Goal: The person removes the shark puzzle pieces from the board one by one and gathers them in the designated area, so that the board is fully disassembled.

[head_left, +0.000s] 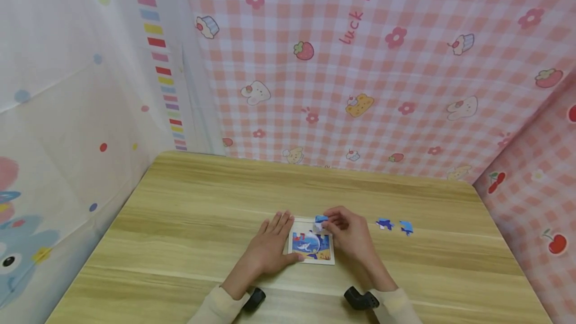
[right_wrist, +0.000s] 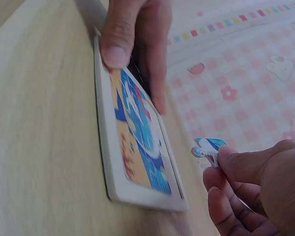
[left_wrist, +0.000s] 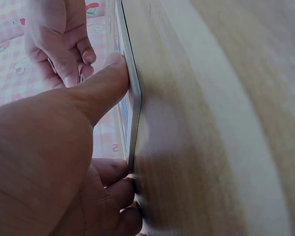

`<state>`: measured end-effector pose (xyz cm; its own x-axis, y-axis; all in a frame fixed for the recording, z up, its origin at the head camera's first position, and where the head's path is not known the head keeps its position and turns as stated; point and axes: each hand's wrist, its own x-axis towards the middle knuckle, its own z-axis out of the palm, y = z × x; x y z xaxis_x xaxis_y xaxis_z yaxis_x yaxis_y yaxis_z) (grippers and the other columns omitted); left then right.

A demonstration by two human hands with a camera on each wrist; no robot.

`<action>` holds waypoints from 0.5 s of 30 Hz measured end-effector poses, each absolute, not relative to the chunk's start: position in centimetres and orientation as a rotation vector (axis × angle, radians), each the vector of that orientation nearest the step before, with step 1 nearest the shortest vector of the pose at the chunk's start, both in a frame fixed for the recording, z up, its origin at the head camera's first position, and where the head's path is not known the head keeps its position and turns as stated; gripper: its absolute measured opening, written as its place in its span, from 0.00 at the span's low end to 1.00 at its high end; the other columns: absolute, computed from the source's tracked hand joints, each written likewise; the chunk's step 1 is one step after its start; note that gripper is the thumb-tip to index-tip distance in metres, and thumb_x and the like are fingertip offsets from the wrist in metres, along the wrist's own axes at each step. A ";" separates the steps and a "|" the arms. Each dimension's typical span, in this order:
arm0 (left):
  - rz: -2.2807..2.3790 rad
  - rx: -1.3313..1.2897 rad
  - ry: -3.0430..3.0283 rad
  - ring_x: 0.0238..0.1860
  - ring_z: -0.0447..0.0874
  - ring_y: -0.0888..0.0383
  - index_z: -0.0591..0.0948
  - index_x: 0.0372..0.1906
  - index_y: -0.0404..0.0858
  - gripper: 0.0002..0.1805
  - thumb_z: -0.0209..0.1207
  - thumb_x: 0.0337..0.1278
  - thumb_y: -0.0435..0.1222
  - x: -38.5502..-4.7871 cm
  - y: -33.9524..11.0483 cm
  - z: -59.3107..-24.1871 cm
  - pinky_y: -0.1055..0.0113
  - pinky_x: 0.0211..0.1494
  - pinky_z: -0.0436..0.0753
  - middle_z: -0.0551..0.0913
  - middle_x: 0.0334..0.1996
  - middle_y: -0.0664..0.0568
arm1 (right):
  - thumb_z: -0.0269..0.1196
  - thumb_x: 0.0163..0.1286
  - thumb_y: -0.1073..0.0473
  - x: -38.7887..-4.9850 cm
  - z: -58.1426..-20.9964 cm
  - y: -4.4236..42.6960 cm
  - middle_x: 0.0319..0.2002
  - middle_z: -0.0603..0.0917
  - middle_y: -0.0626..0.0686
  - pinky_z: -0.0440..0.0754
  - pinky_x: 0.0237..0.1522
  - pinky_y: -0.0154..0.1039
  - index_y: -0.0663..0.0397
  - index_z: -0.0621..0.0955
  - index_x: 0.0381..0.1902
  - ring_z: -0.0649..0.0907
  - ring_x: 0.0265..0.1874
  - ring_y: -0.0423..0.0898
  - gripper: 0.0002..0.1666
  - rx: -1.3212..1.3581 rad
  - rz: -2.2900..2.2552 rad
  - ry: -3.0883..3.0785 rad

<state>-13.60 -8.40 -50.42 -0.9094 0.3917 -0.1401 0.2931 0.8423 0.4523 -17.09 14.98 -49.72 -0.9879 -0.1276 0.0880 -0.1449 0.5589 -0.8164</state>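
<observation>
A small framed jigsaw puzzle [head_left: 311, 247] lies on the table, its lower part filled with a sea picture and its upper part showing pale backing. Along its left side my left hand [head_left: 269, 250] rests with fingers spread, the thumb pressing on the frame's lower edge. In the right wrist view that thumb lies on the puzzle's white frame [right_wrist: 145, 199]. Thumb and fingers of my right hand [head_left: 353, 231] pinch a blue and white puzzle piece [right_wrist: 209, 147] above the frame's upper right. Two loose blue pieces, one [head_left: 384, 223] and another [head_left: 406, 227], lie to the right.
The wooden table [head_left: 180, 204] meets a pink checked cloth [head_left: 279, 74] at the back. A white dotted cloth [head_left: 81, 114] hangs at the left. Black devices are strapped at the left wrist [head_left: 254, 300] and the right wrist [head_left: 361, 298].
</observation>
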 end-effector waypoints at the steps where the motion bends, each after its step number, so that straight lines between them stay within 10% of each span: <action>1: 0.633 0.526 2.794 0.85 0.43 0.45 0.53 0.82 0.35 0.54 0.60 0.64 0.62 -13.6 -8.4 -50.4 0.45 0.86 0.48 0.47 0.84 0.44 | 0.69 0.70 0.63 -17.1 -49.7 15.2 0.37 0.88 0.49 0.84 0.40 0.28 0.48 0.86 0.45 0.83 0.36 0.41 0.07 0.233 1.450 -2.758; 15: 0.628 0.527 2.789 0.85 0.43 0.45 0.53 0.82 0.35 0.54 0.60 0.64 0.62 -13.6 -8.5 -50.5 0.45 0.86 0.48 0.47 0.84 0.44 | 0.67 0.71 0.62 -18.0 -50.5 19.4 0.37 0.88 0.51 0.83 0.40 0.28 0.50 0.86 0.45 0.84 0.37 0.42 0.06 0.171 1.349 -2.787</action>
